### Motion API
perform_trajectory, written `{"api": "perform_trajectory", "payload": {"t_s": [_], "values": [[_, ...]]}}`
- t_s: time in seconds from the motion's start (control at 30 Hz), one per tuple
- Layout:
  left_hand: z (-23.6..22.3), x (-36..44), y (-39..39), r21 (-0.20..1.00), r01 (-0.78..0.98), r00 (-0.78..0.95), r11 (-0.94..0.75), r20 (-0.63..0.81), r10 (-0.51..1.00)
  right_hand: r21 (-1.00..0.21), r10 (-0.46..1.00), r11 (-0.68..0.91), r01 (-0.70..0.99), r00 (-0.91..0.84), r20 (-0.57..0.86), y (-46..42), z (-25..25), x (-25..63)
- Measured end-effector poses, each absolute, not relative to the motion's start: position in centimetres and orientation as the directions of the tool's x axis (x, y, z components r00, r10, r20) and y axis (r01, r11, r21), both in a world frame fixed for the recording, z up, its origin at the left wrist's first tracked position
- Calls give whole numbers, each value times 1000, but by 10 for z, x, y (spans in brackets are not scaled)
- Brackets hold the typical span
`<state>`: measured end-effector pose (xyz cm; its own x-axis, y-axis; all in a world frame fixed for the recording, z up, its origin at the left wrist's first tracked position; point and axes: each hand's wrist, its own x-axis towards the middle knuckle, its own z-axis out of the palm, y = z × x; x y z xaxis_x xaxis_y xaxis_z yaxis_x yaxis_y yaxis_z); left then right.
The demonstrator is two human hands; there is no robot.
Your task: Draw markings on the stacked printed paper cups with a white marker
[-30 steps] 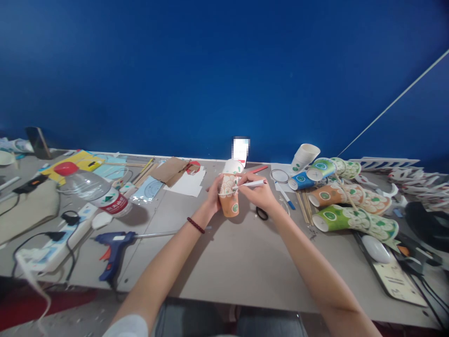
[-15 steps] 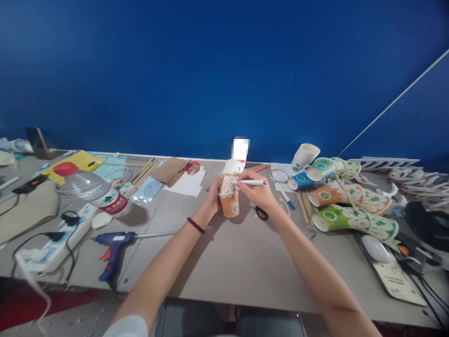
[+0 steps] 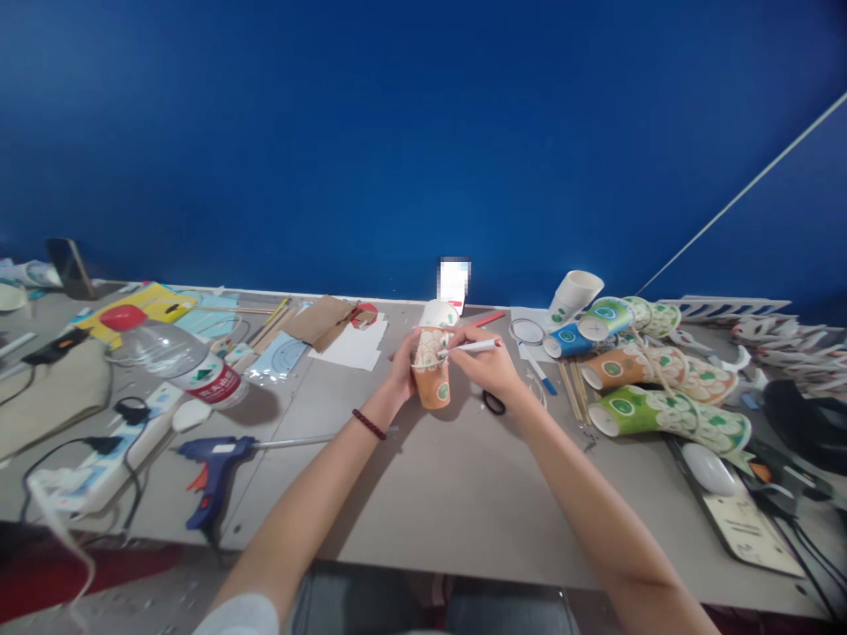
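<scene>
Orange paper-cup stack [image 3: 433, 390] sits over the middle of the desk [image 3: 423, 494], white cup at its far end; whether its base touches the desk cannot be told. Well to the left of the stack, a white power strip [image 3: 136, 451] carries black plugs, with a red-capped plastic bottle [image 3: 176, 354] beside it. Nearer the stack on that side lies a blue glue gun [image 3: 217, 472], its clear glue stick pointing toward the stack. Beyond, to the stack's left, brown cardboard [image 3: 321, 322] overlaps white paper [image 3: 350, 347]. Against the stack's left side, the left hand [image 3: 402, 366] has its grip closed around the cups. Just behind the stack stands a lit phone [image 3: 453, 284]. On the stack's right, the right hand [image 3: 488, 360] has its grip narrowed on a white pen [image 3: 480, 346], tip at the patterned upper part; actual contact is too small to tell. Farther right of the stack lie a blue-capped marker [image 3: 541, 373], then orange and green cup columns [image 3: 665, 416], and a white mouse [image 3: 709, 467].
</scene>
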<state>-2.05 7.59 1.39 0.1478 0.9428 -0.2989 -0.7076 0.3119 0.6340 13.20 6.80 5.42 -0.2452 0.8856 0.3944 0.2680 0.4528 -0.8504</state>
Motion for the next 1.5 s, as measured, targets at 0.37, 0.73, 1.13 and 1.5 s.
{"api": "perform_trajectory", "payload": {"t_s": [0.37, 0.73, 1.13, 1.5], "values": [[17, -20, 75, 612, -719, 186, 330, -287, 940, -844, 862, 498, 198, -222, 457, 73, 52, 135], [22, -19, 73, 622, -714, 171, 323, -293, 941, -835, 858, 509, 208, -194, 475, 74, 51, 135], [20, -20, 73, 601, -730, 166, 325, -306, 938, -838, 862, 500, 216, -212, 460, 71, 51, 133], [21, -19, 74, 625, -712, 145, 319, -314, 938, -841, 880, 464, 277, -255, 401, 66, 56, 133]]}}
